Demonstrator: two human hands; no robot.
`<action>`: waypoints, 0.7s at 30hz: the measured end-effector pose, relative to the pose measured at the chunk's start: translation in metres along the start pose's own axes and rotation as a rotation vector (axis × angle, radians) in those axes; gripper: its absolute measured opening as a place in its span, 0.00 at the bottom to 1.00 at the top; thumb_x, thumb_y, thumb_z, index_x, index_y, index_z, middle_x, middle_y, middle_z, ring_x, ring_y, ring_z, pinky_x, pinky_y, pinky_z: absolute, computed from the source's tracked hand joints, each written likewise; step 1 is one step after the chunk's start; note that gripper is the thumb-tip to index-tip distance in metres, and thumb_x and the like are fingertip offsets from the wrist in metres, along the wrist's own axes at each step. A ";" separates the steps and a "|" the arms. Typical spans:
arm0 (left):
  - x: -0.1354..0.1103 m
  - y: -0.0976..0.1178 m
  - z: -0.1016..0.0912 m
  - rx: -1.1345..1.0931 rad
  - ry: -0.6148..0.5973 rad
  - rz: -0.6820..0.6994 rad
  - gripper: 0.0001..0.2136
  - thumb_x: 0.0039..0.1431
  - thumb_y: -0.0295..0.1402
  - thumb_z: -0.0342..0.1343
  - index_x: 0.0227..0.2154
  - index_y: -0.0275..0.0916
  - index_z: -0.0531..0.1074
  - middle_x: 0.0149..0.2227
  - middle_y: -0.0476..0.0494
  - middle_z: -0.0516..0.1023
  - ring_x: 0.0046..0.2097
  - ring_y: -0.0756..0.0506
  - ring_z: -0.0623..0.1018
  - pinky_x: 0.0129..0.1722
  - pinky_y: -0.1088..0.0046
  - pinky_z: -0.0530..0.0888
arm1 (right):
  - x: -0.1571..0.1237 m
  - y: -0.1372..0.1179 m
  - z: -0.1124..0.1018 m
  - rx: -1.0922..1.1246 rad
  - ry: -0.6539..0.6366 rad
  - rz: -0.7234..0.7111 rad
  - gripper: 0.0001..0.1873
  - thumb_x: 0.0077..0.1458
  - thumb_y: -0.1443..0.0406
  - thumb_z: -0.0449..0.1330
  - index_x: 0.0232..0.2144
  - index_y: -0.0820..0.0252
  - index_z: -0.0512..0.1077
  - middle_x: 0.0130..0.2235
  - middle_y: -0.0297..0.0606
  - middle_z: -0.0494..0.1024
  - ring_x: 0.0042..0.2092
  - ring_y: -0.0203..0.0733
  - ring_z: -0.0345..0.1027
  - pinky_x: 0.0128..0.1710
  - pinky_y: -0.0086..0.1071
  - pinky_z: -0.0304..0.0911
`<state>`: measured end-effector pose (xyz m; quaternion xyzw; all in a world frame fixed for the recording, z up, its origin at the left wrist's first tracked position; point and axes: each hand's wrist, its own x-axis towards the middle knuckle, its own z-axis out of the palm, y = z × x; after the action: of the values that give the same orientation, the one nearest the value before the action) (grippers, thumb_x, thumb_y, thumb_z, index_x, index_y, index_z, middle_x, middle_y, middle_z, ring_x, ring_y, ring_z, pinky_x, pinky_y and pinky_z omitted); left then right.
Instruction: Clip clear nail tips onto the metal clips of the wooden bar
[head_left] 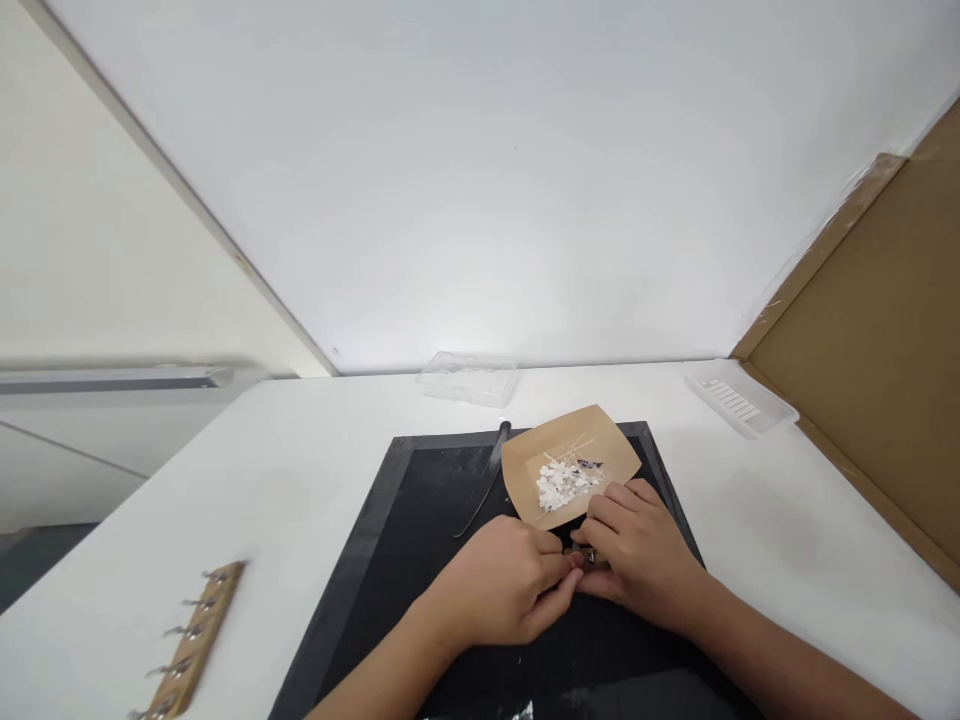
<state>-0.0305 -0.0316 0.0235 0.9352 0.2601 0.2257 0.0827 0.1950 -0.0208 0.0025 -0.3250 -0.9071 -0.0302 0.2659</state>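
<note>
Both my hands meet over a black mat [390, 560] on a white table. My left hand [504, 582] is closed, with thumb and fingers pinched toward the right hand. My right hand [634, 555] is curled too, and a small metal piece [585, 556] shows between the two sets of fingertips. Just beyond them sits a square brown paper dish [600, 450] with small white pieces [559, 485] and a few thin sticks. The dish's near edge touches my right fingers.
A thin metal spatula [484, 480] lies on the mat left of the dish. A wooden strip with metal hooks [191, 640] lies at the left front. Two clear plastic boxes [469, 378] [739, 398] stand at the back. Brown cardboard [877, 340] leans at the right.
</note>
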 end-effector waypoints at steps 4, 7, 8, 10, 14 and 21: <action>-0.001 -0.001 0.003 0.008 -0.003 0.005 0.14 0.69 0.30 0.54 0.25 0.39 0.74 0.22 0.48 0.74 0.22 0.49 0.71 0.21 0.69 0.59 | 0.001 0.001 -0.004 0.034 -0.023 -0.011 0.19 0.60 0.51 0.71 0.32 0.56 0.71 0.33 0.34 0.75 0.39 0.44 0.64 0.41 0.41 0.50; -0.001 -0.002 0.003 0.006 -0.013 0.013 0.13 0.68 0.29 0.54 0.26 0.39 0.75 0.22 0.48 0.74 0.22 0.49 0.72 0.21 0.69 0.60 | 0.001 0.002 -0.005 0.087 -0.023 0.006 0.16 0.60 0.53 0.72 0.34 0.56 0.73 0.34 0.33 0.76 0.40 0.44 0.65 0.41 0.40 0.50; -0.001 -0.003 0.003 0.006 -0.014 0.015 0.13 0.68 0.29 0.54 0.26 0.39 0.75 0.23 0.49 0.74 0.22 0.49 0.72 0.21 0.69 0.61 | 0.001 0.003 -0.006 0.105 -0.023 0.013 0.16 0.60 0.53 0.72 0.35 0.56 0.74 0.34 0.33 0.76 0.40 0.44 0.65 0.42 0.40 0.50; -0.001 -0.003 0.002 0.006 -0.012 0.017 0.12 0.68 0.29 0.54 0.27 0.39 0.75 0.23 0.49 0.75 0.22 0.49 0.72 0.22 0.70 0.61 | 0.001 0.003 -0.006 0.134 -0.022 0.028 0.15 0.59 0.54 0.72 0.36 0.56 0.74 0.34 0.33 0.76 0.40 0.43 0.66 0.42 0.40 0.50; -0.003 -0.003 0.003 0.009 0.008 0.027 0.11 0.68 0.28 0.55 0.29 0.39 0.76 0.22 0.49 0.74 0.22 0.49 0.72 0.21 0.70 0.62 | 0.000 0.004 -0.004 0.157 -0.023 0.053 0.15 0.59 0.55 0.74 0.36 0.56 0.75 0.35 0.33 0.77 0.41 0.44 0.67 0.43 0.40 0.51; -0.004 -0.009 0.009 -0.012 0.085 0.068 0.12 0.67 0.27 0.54 0.26 0.39 0.73 0.21 0.49 0.73 0.21 0.50 0.70 0.20 0.68 0.58 | -0.002 0.001 0.000 0.183 -0.012 0.075 0.13 0.57 0.59 0.73 0.35 0.56 0.74 0.35 0.33 0.77 0.41 0.44 0.67 0.43 0.39 0.51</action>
<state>-0.0332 -0.0266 0.0114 0.9325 0.2301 0.2695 0.0693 0.1969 -0.0206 0.0015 -0.3332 -0.8947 0.0648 0.2902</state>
